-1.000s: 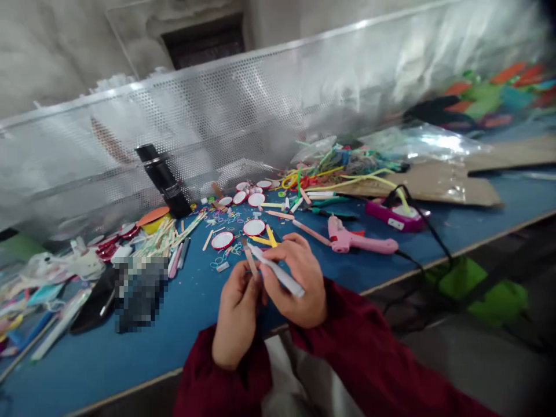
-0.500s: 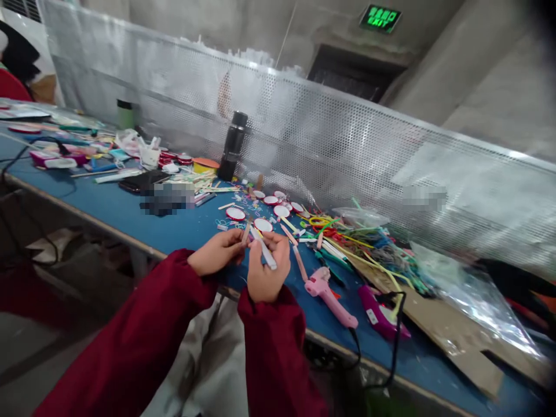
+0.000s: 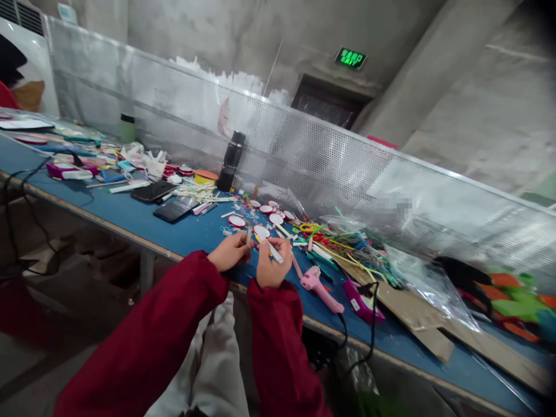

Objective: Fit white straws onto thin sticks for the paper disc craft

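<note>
My left hand (image 3: 228,252) is closed, pinching a thin brownish flat stick (image 3: 249,233) that stands nearly upright from the fingertips. Close beside it, my right hand (image 3: 270,271) is wrapped round a white marker pen (image 3: 275,253), slanted with its front end towards the stick. Whether the pen touches the stick cannot be made out. Just beyond the hands lie white round discs with red rims (image 3: 262,231). A pink glue gun (image 3: 321,289) rests on the blue table (image 3: 134,217) to the right of my right hand.
Coloured wire-like strands (image 3: 347,249) and cardboard (image 3: 417,315) lie to the right, near a purple device (image 3: 364,302) with a black cord. Phones (image 3: 174,208), a black bottle (image 3: 230,161) and cluttered sticks are at the left and back. A perforated metal screen (image 3: 295,147) borders the table's far side.
The head view has turned, so the scene sits lower and the right side shifts left. Both hands keep their hold; the pen looks slightly farther from the stick.
</note>
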A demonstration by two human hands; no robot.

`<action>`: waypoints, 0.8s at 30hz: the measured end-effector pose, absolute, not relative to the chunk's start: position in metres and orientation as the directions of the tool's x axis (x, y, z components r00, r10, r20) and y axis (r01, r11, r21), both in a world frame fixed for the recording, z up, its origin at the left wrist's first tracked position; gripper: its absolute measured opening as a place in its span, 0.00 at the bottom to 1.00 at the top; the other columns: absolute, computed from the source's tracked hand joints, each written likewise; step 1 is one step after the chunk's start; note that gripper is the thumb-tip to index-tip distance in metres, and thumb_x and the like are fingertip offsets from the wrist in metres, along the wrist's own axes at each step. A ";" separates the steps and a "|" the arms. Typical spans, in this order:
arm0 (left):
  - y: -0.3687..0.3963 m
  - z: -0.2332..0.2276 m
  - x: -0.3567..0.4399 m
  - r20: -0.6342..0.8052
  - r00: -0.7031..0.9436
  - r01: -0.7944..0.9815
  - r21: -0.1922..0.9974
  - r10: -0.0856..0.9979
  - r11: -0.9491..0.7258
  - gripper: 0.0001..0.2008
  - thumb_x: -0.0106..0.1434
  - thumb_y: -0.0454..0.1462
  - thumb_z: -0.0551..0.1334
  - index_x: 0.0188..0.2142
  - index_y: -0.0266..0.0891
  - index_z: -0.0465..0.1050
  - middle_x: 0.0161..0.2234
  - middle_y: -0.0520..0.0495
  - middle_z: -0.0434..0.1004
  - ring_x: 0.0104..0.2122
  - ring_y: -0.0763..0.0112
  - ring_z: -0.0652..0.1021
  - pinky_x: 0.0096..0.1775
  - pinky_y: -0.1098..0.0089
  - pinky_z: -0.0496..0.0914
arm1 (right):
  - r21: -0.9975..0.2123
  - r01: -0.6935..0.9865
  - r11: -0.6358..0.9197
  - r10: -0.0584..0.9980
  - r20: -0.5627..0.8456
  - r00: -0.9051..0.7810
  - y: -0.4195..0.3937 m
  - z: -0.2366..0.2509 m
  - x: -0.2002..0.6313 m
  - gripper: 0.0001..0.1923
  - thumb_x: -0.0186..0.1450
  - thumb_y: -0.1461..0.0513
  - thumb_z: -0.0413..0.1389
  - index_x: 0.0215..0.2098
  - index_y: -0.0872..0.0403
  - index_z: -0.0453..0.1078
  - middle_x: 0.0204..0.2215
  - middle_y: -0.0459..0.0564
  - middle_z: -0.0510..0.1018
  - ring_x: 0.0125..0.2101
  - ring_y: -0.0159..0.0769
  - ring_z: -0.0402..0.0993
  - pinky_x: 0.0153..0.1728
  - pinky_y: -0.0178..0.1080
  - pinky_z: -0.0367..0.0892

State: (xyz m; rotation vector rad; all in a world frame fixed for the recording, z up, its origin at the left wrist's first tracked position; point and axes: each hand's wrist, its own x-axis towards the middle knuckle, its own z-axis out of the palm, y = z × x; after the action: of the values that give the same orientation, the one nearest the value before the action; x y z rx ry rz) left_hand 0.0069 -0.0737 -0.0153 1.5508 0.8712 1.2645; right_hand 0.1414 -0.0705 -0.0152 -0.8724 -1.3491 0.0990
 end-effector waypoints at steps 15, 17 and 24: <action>-0.070 -0.021 0.007 0.370 0.235 0.025 0.922 0.899 -0.386 0.22 0.64 0.55 0.62 0.39 0.39 0.65 0.20 0.53 0.73 0.16 0.75 0.66 0.21 0.73 0.58 | -0.549 0.449 0.705 0.491 0.835 0.250 -0.070 -0.019 0.144 0.10 0.68 0.54 0.57 0.33 0.50 0.68 0.28 0.47 0.78 0.32 0.41 0.76 0.37 0.42 0.70; -0.070 -0.021 0.008 0.371 0.240 0.023 0.922 0.897 -0.387 0.21 0.65 0.55 0.62 0.39 0.39 0.65 0.20 0.53 0.73 0.16 0.76 0.65 0.21 0.73 0.58 | -0.550 0.450 0.703 0.487 0.834 0.259 -0.071 -0.017 0.144 0.11 0.68 0.54 0.56 0.32 0.50 0.68 0.27 0.47 0.78 0.31 0.40 0.75 0.37 0.42 0.69; -0.071 -0.020 0.010 0.356 0.238 0.020 0.928 0.904 -0.371 0.21 0.66 0.55 0.61 0.37 0.40 0.65 0.20 0.54 0.73 0.15 0.76 0.63 0.20 0.73 0.56 | -0.535 0.478 0.697 0.465 0.844 0.266 -0.074 -0.015 0.144 0.09 0.68 0.54 0.56 0.33 0.50 0.69 0.27 0.47 0.77 0.31 0.40 0.75 0.35 0.41 0.69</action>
State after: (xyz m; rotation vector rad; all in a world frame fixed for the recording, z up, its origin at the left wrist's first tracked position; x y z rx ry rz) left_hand 0.0101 -0.0715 -0.0204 1.6296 0.8779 1.2610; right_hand 0.1439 -0.0736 -0.0146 -0.8692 -1.3529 -0.0100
